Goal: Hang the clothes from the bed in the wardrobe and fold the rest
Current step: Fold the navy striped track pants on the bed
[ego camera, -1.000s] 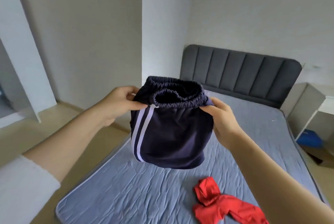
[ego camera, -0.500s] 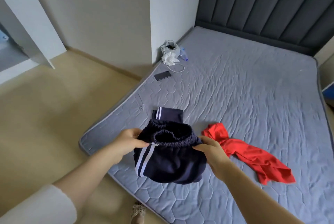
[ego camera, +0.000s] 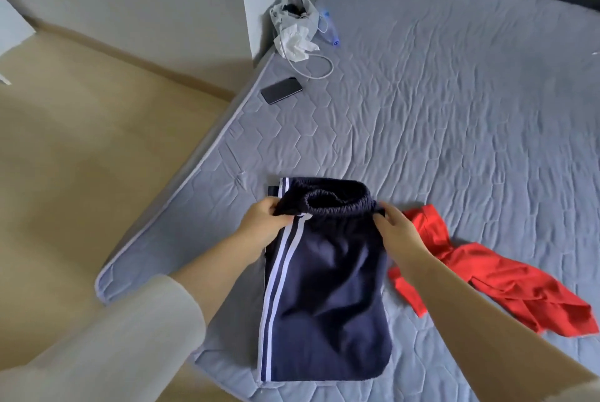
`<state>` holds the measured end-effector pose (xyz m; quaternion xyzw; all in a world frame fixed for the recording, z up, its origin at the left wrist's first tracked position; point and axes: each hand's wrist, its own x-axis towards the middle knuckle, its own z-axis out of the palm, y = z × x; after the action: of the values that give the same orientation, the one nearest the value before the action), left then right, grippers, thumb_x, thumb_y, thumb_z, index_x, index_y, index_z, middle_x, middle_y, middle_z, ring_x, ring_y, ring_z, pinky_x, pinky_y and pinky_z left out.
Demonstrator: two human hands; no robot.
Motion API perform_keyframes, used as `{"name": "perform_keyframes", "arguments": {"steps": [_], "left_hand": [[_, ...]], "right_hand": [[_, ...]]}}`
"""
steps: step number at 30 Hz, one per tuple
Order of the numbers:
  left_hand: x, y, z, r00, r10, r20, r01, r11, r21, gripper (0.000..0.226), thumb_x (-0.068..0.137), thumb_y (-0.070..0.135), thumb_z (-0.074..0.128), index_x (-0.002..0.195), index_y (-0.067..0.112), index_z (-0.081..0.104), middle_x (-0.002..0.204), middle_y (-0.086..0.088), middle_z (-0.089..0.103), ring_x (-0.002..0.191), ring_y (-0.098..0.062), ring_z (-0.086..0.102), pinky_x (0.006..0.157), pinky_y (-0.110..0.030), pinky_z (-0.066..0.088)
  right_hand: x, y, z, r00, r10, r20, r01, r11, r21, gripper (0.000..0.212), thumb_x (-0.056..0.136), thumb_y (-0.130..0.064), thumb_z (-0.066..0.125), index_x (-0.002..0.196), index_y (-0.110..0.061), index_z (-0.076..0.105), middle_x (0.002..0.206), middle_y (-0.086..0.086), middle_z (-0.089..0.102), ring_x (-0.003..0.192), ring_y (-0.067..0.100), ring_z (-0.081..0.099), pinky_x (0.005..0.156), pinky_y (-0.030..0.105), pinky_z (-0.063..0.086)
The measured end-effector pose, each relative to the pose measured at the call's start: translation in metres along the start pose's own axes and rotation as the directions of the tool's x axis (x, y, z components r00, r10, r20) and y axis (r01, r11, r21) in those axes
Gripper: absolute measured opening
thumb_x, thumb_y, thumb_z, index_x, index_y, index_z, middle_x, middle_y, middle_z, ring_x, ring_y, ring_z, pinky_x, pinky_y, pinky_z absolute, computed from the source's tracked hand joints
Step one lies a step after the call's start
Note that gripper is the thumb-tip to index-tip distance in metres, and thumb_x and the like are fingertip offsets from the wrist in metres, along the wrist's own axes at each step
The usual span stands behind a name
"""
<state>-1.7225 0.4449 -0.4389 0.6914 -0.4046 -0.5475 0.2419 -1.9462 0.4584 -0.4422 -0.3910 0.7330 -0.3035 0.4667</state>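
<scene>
Both hands' grip clamped on navy shorts [ego camera: 324,288] waistband — left hand [ego camera: 263,223], right hand [ego camera: 397,232]

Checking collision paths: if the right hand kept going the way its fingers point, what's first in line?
Right hand points up-left at the navy shorts waistband it already pinches; it likely meets that first.

The shorts [ego camera: 328,297] are dark navy with two white stripes down one side. The garment [ego camera: 496,288] beside them is bright red. The bed [ego camera: 454,109] cover is grey-blue, quilted in hexagons. The phone [ego camera: 281,90] is black, the bag [ego camera: 293,16] pale grey, the floor [ego camera: 81,158] tan.
</scene>
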Motion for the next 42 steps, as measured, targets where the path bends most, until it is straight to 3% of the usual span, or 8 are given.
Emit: {"name": "perform_keyframes", "arguments": {"steps": [4,8,14,17,21,26,33,42], "left_hand": [[0.046,-0.033,0.014,1.000,-0.015,-0.007,0.017,0.961,0.277,0.055,0.087,0.008,0.057,0.137,0.015,0.034,0.118,-0.003,0.049,0.099,-0.019,0.048,0.077,-0.025,0.037],[0.046,-0.092,0.031,0.975,-0.181,0.125,0.118,0.910,0.396,0.047,0.092,0.014,0.051,0.137,0.019,0.039,0.127,-0.008,0.052,0.094,-0.021,0.050,0.076,-0.027,0.044],[0.021,-0.162,0.050,0.942,-0.216,0.255,0.054,0.852,0.520,0.046,0.092,0.018,0.051,0.137,0.020,0.041,0.139,-0.002,0.045,0.120,-0.020,0.048,0.093,-0.025,0.039],[0.007,-0.191,0.060,0.936,-0.201,0.290,0.004,0.827,0.561,0.052,0.089,0.020,0.053,0.140,0.022,0.038,0.143,0.004,0.041,0.127,-0.015,0.043,0.095,-0.021,0.032],[-0.011,-0.236,0.080,0.915,-0.196,0.354,-0.087,0.759,0.646,0.062,0.087,0.026,0.056,0.143,0.023,0.030,0.149,0.008,0.029,0.134,-0.015,0.034,0.101,-0.026,0.033],[-0.030,-0.287,0.110,0.905,-0.140,0.403,-0.364,0.240,0.900,0.084,0.080,0.047,0.061,0.147,0.024,0.015,0.157,-0.004,0.006,0.145,-0.027,-0.004,0.114,-0.052,0.003],[-0.022,-0.323,0.118,0.920,0.004,0.392,-0.391,0.059,0.918,0.070,0.094,0.011,0.040,0.150,0.018,-0.002,0.156,-0.017,-0.005,0.143,-0.038,-0.007,0.113,-0.052,-0.008],[-0.025,-0.302,0.105,0.863,-0.058,0.503,-0.498,0.079,0.864,0.055,0.097,0.008,0.029,0.149,0.016,0.015,0.155,-0.011,0.016,0.144,-0.027,0.012,0.115,-0.038,0.012]], "right_hand": [[0.027,0.044,0.028,0.979,0.185,0.088,-0.162,0.962,-0.220,0.061,0.093,-0.014,0.046,0.147,-0.028,0.021,0.143,0.010,0.042,0.099,0.023,0.046,0.073,0.027,0.040],[-0.003,0.095,0.053,0.940,0.304,0.155,-0.244,0.916,-0.318,0.060,0.093,-0.012,0.045,0.147,-0.027,0.024,0.146,0.007,0.039,0.128,0.028,0.042,0.108,0.040,0.033],[-0.028,0.150,0.077,0.865,0.452,0.219,-0.363,0.864,-0.350,0.054,0.095,-0.014,0.042,0.145,-0.030,0.027,0.137,0.006,0.046,0.108,0.023,0.050,0.088,0.027,0.035],[-0.032,0.176,0.081,0.850,0.446,0.281,-0.283,0.836,-0.471,0.053,0.095,-0.018,0.040,0.143,-0.036,0.028,0.135,-0.001,0.047,0.097,0.018,0.046,0.085,0.026,0.034],[-0.039,0.213,0.083,0.821,0.400,0.409,-0.069,0.779,-0.624,0.056,0.095,-0.022,0.042,0.146,-0.034,0.022,0.144,-0.003,0.040,0.126,0.022,0.042,0.105,0.039,0.034],[-0.047,0.262,0.080,0.782,0.350,0.516,0.267,0.559,-0.785,0.067,0.092,-0.034,0.050,0.147,-0.035,0.013,0.154,-0.010,0.019,0.143,0.016,0.013,0.112,0.039,0.016],[-0.034,0.308,0.081,0.811,0.218,0.543,0.518,0.163,-0.840,0.089,0.087,-0.048,0.055,0.146,-0.038,-0.012,0.156,-0.002,-0.015,0.144,0.029,-0.009,0.113,0.054,0.005],[-0.036,0.279,0.079,0.783,0.327,0.529,0.403,0.381,-0.832,0.063,0.094,-0.005,0.031,0.146,-0.040,0.020,0.157,-0.008,0.011,0.145,0.024,0.003,0.116,0.046,0.010]]}}
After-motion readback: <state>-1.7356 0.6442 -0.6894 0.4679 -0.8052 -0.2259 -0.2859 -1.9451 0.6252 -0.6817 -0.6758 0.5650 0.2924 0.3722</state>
